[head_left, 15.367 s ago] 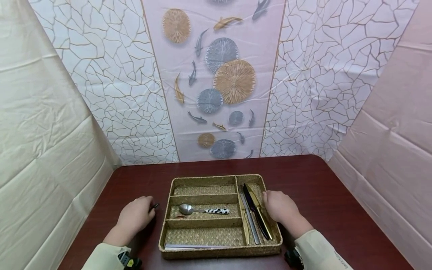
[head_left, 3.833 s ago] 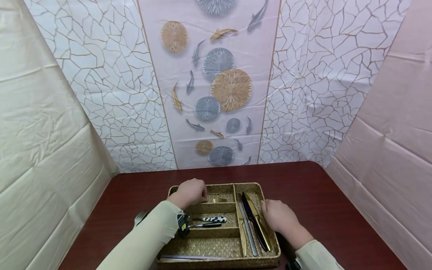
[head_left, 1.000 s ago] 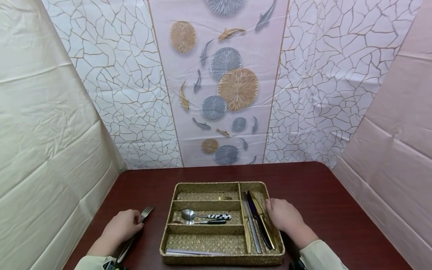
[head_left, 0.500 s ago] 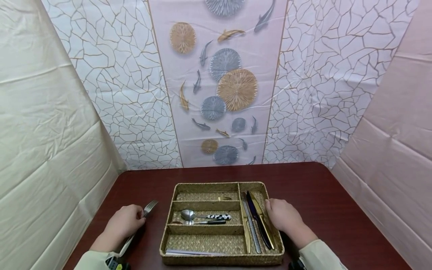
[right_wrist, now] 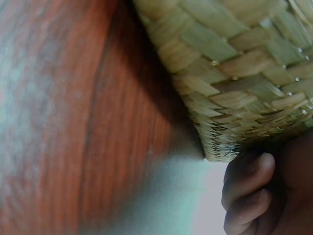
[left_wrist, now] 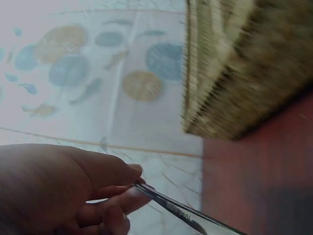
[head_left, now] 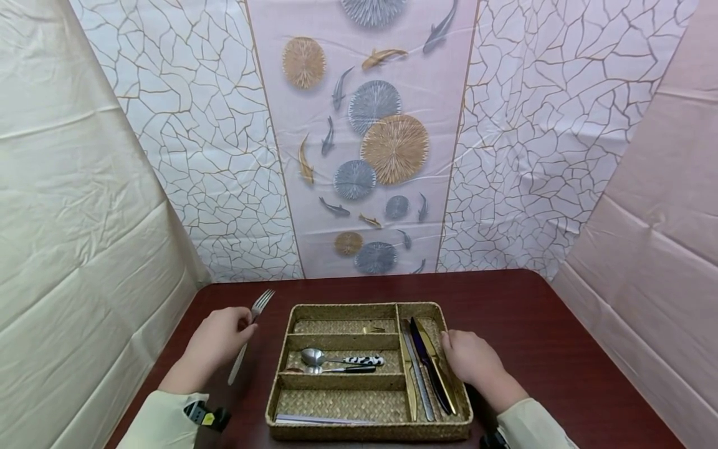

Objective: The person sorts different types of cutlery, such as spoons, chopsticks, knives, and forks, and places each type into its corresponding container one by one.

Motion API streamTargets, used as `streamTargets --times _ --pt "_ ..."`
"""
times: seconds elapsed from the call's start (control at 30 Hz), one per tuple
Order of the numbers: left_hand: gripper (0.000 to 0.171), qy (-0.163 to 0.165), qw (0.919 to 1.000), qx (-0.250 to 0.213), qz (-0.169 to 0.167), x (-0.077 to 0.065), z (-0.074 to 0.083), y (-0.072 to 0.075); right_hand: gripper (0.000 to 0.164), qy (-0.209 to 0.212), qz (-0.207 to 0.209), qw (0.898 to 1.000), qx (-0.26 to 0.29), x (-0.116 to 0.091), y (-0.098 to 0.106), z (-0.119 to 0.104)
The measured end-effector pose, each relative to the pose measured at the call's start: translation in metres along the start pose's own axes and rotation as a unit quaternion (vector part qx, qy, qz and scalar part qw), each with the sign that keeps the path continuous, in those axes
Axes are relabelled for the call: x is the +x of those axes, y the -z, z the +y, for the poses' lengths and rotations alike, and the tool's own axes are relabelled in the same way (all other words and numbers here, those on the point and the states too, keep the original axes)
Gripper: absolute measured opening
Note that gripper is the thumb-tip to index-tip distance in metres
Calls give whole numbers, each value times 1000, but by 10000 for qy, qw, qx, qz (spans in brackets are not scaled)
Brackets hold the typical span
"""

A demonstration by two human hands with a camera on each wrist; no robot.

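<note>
My left hand (head_left: 221,333) pinches a silver fork (head_left: 262,302) between thumb and fingers, left of the woven cutlery tray (head_left: 367,431). The tines point away to the back; the handle (left_wrist: 181,213) slants across the left wrist view. My right hand (head_left: 473,358) holds the tray's right rim, its curled fingers (right_wrist: 247,196) against the woven side. In the tray's middle compartment lie a spoon with a black-and-white handle (head_left: 363,360) and a black-handled spoon (head_left: 359,369). A small gold fork (head_left: 373,330) lies in the back compartment, partly hidden by the divider.
Several knives (head_left: 429,362), gold, silver and black, lie lengthwise in the tray's right compartment. Thin pale sticks (head_left: 320,420) lie along the front compartment. The dark red table (head_left: 538,349) is bounded by a patterned cloth (head_left: 359,187) behind and plain cloth at both sides.
The black-handled spoon and gold fork are in the tray since the oldest frame. Over the last second my left hand has moved forward and right with the fork; the right hand stays put.
</note>
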State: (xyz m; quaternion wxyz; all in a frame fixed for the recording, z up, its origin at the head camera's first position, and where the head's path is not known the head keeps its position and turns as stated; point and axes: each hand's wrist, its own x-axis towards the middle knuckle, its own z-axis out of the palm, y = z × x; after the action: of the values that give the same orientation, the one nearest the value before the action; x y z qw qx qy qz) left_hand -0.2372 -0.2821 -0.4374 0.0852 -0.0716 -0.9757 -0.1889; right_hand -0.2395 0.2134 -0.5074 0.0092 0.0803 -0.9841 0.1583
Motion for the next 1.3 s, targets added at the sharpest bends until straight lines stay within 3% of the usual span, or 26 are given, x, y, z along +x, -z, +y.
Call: streamTargets --times 0.27,0.6,0.8,1.07,1.3 --pt "13 -601 9941 -263 860 19 35 11 48 -33 -25 10000 53 -1 0 0" --pt "6 -1146 9835 -242 1382 39 72 7 44 -56 -83 9999 106 -1 0 -1" --pt "7 -1335 9836 -168 1200 51 82 1 40 -26 5 9999 150 -2 2 -2" --pt "4 -1441 9856 -289 837 67 91 -10 48 -10 61 9999 139 -1 0 0" --pt "6 -1346 9899 -248 368 77 91 -23 42 0 158 9997 161 0 -1 0"
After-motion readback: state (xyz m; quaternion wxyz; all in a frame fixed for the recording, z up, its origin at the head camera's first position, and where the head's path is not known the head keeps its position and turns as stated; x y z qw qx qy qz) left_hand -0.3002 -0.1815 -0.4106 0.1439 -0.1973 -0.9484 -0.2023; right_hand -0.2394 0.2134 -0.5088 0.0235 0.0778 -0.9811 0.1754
